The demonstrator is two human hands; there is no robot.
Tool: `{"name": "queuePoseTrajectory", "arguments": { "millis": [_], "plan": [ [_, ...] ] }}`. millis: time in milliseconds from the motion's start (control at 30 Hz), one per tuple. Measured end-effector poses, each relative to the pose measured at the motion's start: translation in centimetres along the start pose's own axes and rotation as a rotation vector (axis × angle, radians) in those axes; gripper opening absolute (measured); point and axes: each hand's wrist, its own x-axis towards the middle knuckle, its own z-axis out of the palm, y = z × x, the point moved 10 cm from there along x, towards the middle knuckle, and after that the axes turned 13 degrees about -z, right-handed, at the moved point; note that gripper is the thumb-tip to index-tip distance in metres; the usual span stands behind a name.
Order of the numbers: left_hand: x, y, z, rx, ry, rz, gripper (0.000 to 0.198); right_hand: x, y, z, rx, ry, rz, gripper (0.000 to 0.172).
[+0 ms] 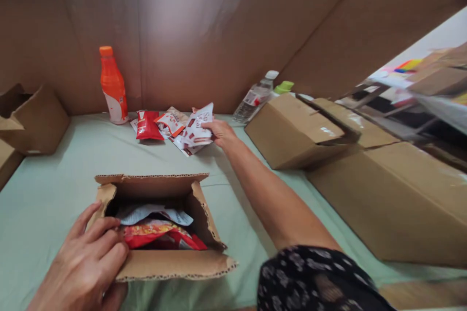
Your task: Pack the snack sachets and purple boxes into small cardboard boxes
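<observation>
My left hand [93, 257] grips the near left corner of an open cardboard box [175, 268], its fingers over the flap. Inside the box lie a red packet [156, 235] and a whitish packet [155, 214]. My right hand [222, 132] reaches to the back of the surface, closed on the edge of a white snack packet [199, 126] with brown print. Beside that packet, to the left, are an orange-and-white packet [173, 121] and a shiny red packet [148, 125]. Some packets overlap, so their lower parts are hidden.
An orange bottle [113, 88] stands by the cardboard wall [182, 43]. A clear bottle [253, 99] leans at the back right, near a green cap [283, 87]. Cardboard boxes flank the green cloth [58, 189], including a right one [292, 131] and a left one [45, 121].
</observation>
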Motion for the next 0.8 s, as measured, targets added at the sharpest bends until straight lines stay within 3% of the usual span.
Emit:
{"name": "queuePoseTrajectory", "arguments": {
  "millis": [100,167,233,300,400,500,633,800],
  "plan": [
    [0.2,0.2,-0.2,-0.013,0.005,-0.028,0.014,-3.3,-4.6,-3.3,0.05,0.008,-0.123,0.019],
    [0.3,0.3,-0.2,-0.006,0.016,-0.017,0.013,-7.1,-10.6,-5.7,0.141,0.015,-0.42,0.018],
    [0.2,0.3,-0.3,0.026,0.032,-0.025,0.014,-12.8,-17.0,-7.3,0.18,0.004,-0.782,0.016],
    [0.1,0.2,-0.5,0.115,0.068,-0.055,0.015,-18.5,-21.5,-6.9,0.081,-0.054,-1.021,0.01],
    [-0.5,0.5,-1.0,0.284,0.145,-0.099,0.015,-25.5,-25.1,-2.5,-0.052,-0.389,-1.308,0.022],
    [-1.1,0.9,-1.4,0.372,0.212,-0.124,0.017,-28.7,-24.4,3.0,-0.275,-0.757,-1.384,0.03],
    [-1.6,1.0,-1.3,0.382,0.265,-0.119,0.017,-26.8,-18.7,9.4,-0.826,-1.072,-1.062,0.027],
    [-1.8,0.8,-1.2,0.333,0.282,-0.057,0.02,-27.2,-14.0,14.2,-1.027,-1.448,-0.827,0.028]
  ]
}}
